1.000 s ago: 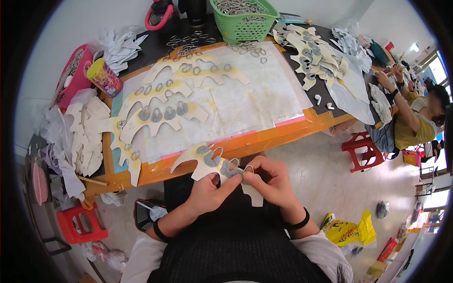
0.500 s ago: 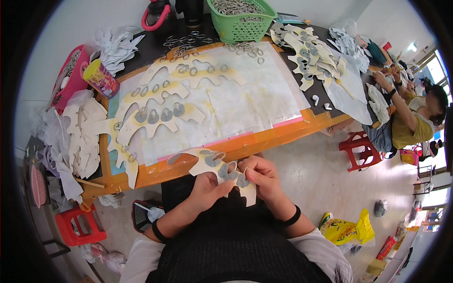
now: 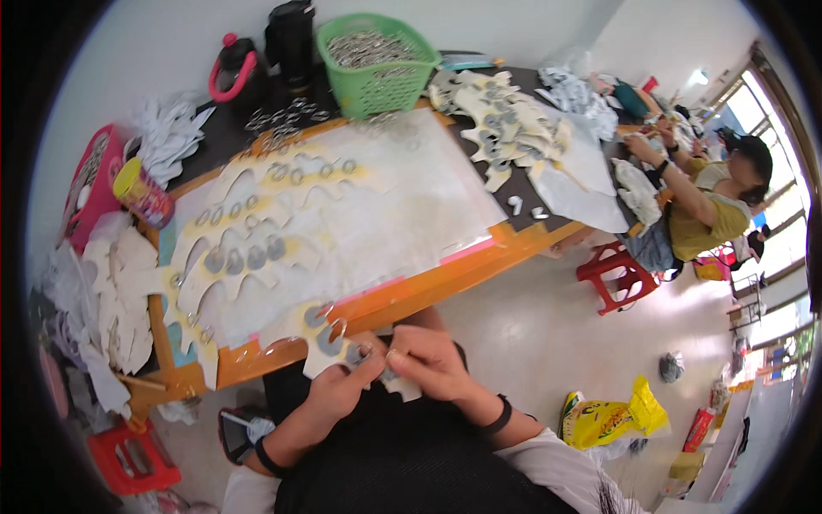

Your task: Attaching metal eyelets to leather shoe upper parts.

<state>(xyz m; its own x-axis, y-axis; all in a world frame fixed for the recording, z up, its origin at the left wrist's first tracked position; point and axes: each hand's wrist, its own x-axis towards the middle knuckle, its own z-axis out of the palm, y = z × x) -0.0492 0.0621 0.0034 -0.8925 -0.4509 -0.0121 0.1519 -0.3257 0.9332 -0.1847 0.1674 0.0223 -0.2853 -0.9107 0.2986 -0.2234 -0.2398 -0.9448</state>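
Observation:
A cream, scallop-edged cut piece point(image 3: 295, 334) with grey oval patches and metal rings hangs over my lap at the table's near edge. My left hand point(image 3: 338, 390) is closed on its lower edge, thumb on top near a grey patch. At its right end my right hand point(image 3: 428, 364) is closed, with thumb and fingertips pinched against a grey patch; the fingers partly hide this end. One metal ring point(image 3: 339, 328) stands up from a patch left of my thumb. On the white sheet point(image 3: 385, 197) lie similar cream pieces point(image 3: 248, 278) with rings, grey patches and yellowish glue-like stains.
Behind the sheet stand a green basket point(image 3: 377, 90) of metal rings and a black bottle point(image 3: 289, 47). A pink basket point(image 3: 96, 193) and yellow-lidded can point(image 3: 144, 193) are at left. More patched pieces point(image 3: 505, 128) pile up at right, near a seated co-worker point(image 3: 702, 206).
The view has shifted, so the table sits lower and further left. Both hands stay on the cream piece; my right fingers now press closer to my left thumb.

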